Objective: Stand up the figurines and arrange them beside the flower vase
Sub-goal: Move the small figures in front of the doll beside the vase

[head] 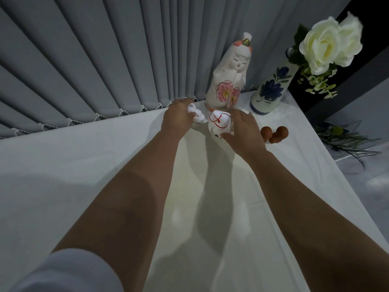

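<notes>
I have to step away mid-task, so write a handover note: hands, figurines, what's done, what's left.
Left hand: closed on a small white figurine, not upright yet.
Right hand: holding the white horse figurine on the table.
Done: tall doll figurine stands beside the flower vase.
Left: set both small ones upright near the vase; the brown figurine by the right hand looks tipped over and needs standing.

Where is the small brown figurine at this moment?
In the head view the brown figurine lies on the white table, just right of the right hand, in front of the vase.
</notes>
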A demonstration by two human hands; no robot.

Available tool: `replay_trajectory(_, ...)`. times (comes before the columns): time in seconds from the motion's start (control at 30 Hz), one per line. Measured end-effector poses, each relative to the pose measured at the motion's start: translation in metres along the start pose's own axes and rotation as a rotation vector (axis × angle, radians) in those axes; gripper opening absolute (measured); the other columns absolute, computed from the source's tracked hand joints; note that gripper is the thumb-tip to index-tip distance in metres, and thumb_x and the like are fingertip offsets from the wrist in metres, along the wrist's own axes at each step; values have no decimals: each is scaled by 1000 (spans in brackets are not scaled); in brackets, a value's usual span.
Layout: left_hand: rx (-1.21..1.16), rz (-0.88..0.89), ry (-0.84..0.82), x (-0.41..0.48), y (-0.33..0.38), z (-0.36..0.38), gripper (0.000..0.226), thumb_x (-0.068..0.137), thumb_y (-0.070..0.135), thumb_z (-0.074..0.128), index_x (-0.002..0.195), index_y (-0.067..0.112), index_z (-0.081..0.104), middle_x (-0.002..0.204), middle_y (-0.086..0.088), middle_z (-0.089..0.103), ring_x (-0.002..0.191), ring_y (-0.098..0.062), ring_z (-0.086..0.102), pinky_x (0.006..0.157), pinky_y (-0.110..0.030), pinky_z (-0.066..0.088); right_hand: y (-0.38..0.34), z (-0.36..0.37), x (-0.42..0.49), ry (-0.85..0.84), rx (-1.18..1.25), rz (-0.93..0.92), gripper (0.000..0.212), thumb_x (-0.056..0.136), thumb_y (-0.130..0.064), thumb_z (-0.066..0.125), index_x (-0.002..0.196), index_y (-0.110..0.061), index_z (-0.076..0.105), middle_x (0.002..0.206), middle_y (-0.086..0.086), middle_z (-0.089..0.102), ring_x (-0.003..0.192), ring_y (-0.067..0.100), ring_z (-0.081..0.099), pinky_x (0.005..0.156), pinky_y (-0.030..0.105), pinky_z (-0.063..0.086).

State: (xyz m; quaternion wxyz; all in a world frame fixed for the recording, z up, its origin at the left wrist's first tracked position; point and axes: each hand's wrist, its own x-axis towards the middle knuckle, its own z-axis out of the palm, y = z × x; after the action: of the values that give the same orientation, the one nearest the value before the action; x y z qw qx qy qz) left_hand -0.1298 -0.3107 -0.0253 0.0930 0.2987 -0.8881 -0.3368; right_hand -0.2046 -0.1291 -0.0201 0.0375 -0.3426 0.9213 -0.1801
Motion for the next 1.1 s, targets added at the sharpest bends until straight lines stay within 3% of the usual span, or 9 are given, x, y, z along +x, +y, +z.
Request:
replay_trajectory(0.2,-15,-16,20,-2,-6,-2,36,88,21,61,124,20,59,119,-12,65,107,-32,61,87,-36,47,3,-4,-9,56,-51,-22,50,83,-23,72,126,-11,51,125,10,60,115,29,53,102,39,40)
replay_trajectory(0.43,27,-17,71,-5,-1,2,35,90,16,55,125,17,59,118,-16,63,109,-35,59,87,-40,47,2,-5,-8,69,-60,-23,48,82,-22,72,125,-11,54,121,9,63,111,29,56,98,38,43)
replay_trajectory(0.83,61,-28,29,-9,1,0,33,92,18,52,125,17,55,120,-16,62,107,-35,60,82,-37,46,2,4,-7,110,-97,4,48,79,-23,75,123,-15,55,120,7,65,116,28,57,112,46,35)
replay_trajectory(1.1,93,-23,14,-9,1,-3,32,94,18,53,125,17,55,116,-18,64,104,-36,61,83,-40,48,0,1,-9,138,-25,-3,42,78,-15,74,117,-10,58,112,10,67,104,30,58,93,39,45)
